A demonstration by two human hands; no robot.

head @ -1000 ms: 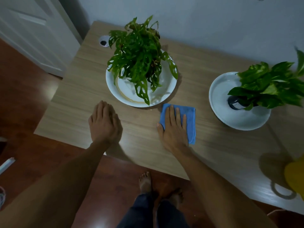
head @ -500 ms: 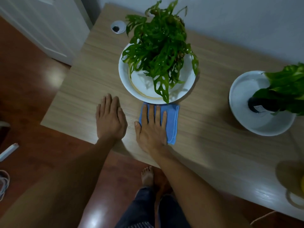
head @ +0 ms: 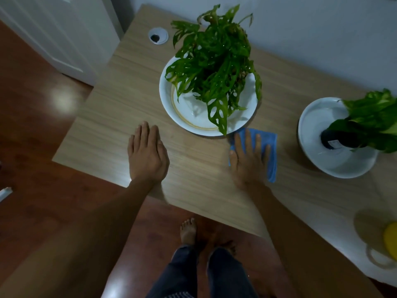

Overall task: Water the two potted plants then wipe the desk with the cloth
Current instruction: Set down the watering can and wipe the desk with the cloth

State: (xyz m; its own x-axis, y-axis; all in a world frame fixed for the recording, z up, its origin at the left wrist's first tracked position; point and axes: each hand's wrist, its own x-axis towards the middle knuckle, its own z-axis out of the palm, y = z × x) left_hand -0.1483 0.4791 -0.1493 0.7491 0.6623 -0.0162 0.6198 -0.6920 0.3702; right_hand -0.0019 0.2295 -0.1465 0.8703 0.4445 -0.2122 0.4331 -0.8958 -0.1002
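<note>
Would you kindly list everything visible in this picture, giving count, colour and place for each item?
desk: one, light wood grain, against the wall
cable grommet: one, silver, far left corner of the desk
potted plants: two, green; holey-leaved plant at centre, broad-leaved plant at right edge in a dark pot
white dishes: two; left dish under the centre plant, right dish under the right plant
cloth: one, blue, flat on the desk just in front of the left dish
yellow object: one, right edge, cut off, cannot identify
floor: dark reddish wood
door: white, upper left
left hand: flat on the desk, empty
right hand: pressed flat on the cloth
feet and dark trousers: below the desk edge
</note>
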